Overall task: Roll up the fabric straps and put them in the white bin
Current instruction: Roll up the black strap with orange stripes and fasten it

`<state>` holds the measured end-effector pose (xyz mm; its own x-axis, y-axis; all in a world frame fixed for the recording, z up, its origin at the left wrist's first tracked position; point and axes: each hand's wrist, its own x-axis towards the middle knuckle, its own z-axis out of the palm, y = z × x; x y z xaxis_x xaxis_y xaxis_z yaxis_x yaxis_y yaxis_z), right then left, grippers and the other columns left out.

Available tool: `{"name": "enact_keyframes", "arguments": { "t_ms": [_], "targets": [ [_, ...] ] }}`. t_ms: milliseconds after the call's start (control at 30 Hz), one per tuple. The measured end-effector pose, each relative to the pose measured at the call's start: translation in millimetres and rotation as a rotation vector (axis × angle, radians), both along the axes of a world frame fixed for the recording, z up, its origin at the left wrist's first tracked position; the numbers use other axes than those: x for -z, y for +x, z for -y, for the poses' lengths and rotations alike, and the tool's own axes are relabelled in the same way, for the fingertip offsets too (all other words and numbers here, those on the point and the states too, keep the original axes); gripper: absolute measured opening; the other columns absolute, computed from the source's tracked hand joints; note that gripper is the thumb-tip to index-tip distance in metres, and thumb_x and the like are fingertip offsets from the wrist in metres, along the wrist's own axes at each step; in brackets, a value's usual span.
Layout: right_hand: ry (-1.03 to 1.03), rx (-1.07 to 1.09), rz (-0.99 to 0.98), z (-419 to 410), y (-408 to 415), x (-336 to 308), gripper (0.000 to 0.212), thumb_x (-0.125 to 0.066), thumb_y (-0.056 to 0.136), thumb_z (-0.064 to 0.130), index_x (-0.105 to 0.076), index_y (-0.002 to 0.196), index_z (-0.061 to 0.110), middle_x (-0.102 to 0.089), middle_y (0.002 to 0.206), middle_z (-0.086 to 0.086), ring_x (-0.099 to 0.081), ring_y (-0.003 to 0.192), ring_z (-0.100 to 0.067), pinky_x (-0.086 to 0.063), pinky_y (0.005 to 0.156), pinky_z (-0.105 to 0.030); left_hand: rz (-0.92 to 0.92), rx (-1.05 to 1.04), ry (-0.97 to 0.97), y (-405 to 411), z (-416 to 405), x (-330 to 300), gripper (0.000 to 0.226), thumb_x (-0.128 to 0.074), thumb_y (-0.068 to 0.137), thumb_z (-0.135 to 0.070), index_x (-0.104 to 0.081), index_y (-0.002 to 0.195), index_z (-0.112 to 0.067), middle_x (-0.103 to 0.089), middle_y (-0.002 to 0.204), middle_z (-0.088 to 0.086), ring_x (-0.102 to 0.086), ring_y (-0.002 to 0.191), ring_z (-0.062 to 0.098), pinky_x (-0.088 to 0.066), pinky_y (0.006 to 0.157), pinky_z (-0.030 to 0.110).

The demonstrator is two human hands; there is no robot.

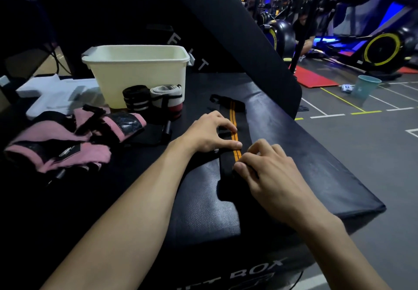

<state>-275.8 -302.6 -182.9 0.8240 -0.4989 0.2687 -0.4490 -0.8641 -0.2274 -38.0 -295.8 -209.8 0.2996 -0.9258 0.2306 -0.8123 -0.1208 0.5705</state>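
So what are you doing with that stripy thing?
A person is starting to roll up a long black fabric strap with orange stripes lying flat on a black padded box. The left hand presses it down while the right hand pinches its near end. Two rolled straps sit outside the white plastic bin, in front of it.

Both forearms are bare from the near edge of the view to the wrists, with no sleeve showing. The left hand (207, 132) and the right hand (269, 169) are ungloved. The fingernails that show are short and unpainted.
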Motion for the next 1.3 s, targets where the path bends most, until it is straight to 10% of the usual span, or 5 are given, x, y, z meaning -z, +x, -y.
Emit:
{"name": "enact_keyframes", "arguments": {
  "t_ms": [433,767,1300],
  "targets": [
    [-0.24,-0.053,0.397,1.2,12.4,13.3,0.02,-0.069,0.089,0.04,-0.06,0.082,0.022,-0.062,0.077,0.006,-0.056,0.071,-0.023,-0.044,0.066,-0.042,0.014,-0.028,0.0,-1.3,-2.0,-3.7,0.064,-0.07,0.058,-0.082,-0.075,0.108,-0.042,-0.055,0.115,-0.011,-0.056,0.114,0.011,-0.046,0.105,0.042],
    [-0.049,-0.177,0.144,29.6,-3.7,16.2,0.06,-0.087,0.073,0.03,-0.068,0.13,0.027,-0.069,0.129,0.01,-0.062,0.117,-0.013,-0.043,0.092,-0.029,0.039,-0.068,-0.008,-4.1,-3.2,-2.8,0.05,-0.079,0.07,-0.07,-0.074,0.111,-0.042,-0.054,0.115,-0.011,-0.053,0.116,0.013,-0.046,0.104,0.043],
    [0.225,-0.278,0.01,21.9,-20.8,-13.3,0.024,-0.058,0.093,0.051,-0.05,0.115,0.045,-0.07,0.096,0.018,-0.063,0.084,-0.009,-0.053,0.077,-0.04,0.021,-0.041,0.041,-15.7,-11.9,-12.1,0.046,-0.084,0.065,-0.068,-0.07,0.094,-0.034,-0.056,0.103,-0.011,-0.042,0.113,0.012,-0.039,0.102,0.037]
  ]
}}
